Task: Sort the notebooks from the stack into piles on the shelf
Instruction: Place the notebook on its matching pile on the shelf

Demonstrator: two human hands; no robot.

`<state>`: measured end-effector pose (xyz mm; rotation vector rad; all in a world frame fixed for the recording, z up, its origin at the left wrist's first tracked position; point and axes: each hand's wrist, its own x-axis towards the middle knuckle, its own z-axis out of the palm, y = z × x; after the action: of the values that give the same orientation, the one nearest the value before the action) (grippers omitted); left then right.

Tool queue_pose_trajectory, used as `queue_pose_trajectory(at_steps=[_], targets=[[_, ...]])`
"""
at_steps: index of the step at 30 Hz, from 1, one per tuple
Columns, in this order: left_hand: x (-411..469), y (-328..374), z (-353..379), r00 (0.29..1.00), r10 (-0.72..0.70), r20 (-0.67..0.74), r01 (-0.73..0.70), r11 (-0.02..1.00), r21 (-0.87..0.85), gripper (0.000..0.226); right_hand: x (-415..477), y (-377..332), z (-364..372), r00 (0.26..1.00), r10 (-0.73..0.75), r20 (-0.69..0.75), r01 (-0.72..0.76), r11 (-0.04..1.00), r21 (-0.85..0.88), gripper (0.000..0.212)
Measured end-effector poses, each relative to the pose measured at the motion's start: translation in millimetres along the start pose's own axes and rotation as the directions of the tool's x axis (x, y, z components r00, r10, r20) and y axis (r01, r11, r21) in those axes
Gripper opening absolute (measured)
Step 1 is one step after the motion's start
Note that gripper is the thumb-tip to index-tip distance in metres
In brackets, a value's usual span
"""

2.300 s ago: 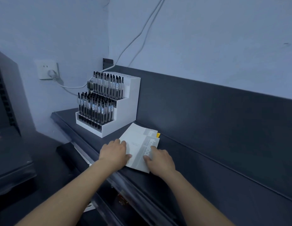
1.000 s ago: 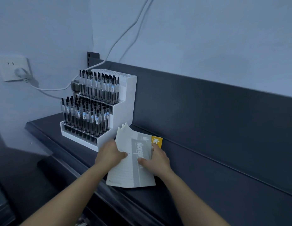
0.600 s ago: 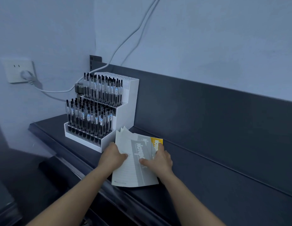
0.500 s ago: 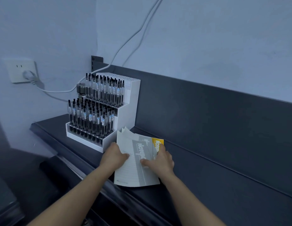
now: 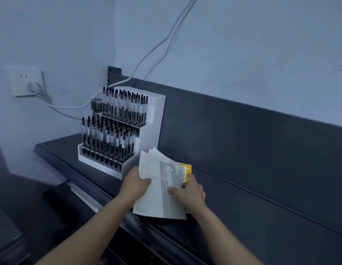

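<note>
Flat moments earlier, the fanned notebooks [image 5: 156, 196] now tilt between the gripping left hand [image 5: 134, 183] and right hand [image 5: 192, 193]; cover lettering begins "Note".

Yellow notebook [image 5: 186, 170]: only the top corner shows, the rest lies under the grey notebooks [image 5: 158, 194] and the right hand [image 5: 191, 194]; its cover lettering is cut short. Left hand [image 5: 133, 183]: fingers hidden beneath the grey notebooks, thumb alone on top. Number of fanned notebooks: cannot tell. Labels on the pens [image 5: 109, 138] too small to read. Both forearms cut off by the bottom edge.
</note>
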<state>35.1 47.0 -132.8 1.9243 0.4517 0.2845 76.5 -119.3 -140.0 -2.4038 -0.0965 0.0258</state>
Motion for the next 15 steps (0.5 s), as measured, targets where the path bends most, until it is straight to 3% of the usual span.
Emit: queue_pose_trajectory(at_steps=[6, 9, 15], targets=[[-14, 11, 3, 0.997, 0.065, -0.047, -0.076, 0.949, -0.305, 0.017, -16, -2, -6, 0.998, -0.012, -0.067, 0.037, 0.918, 0.394, 0.064], [-22, 18, 7, 0.993, 0.103, -0.061, -0.119, 0.913, -0.39, 0.018, -29, -3, -15, 0.996, -0.03, -0.081, 0.067, 0.856, 0.512, 0.05], [-40, 27, 23, 0.962, 0.272, -0.039, -0.271, 0.914, -0.302, 0.019, -59, 7, -29, 0.979, -0.053, -0.195, 0.151, 0.831, 0.535, 0.04]])
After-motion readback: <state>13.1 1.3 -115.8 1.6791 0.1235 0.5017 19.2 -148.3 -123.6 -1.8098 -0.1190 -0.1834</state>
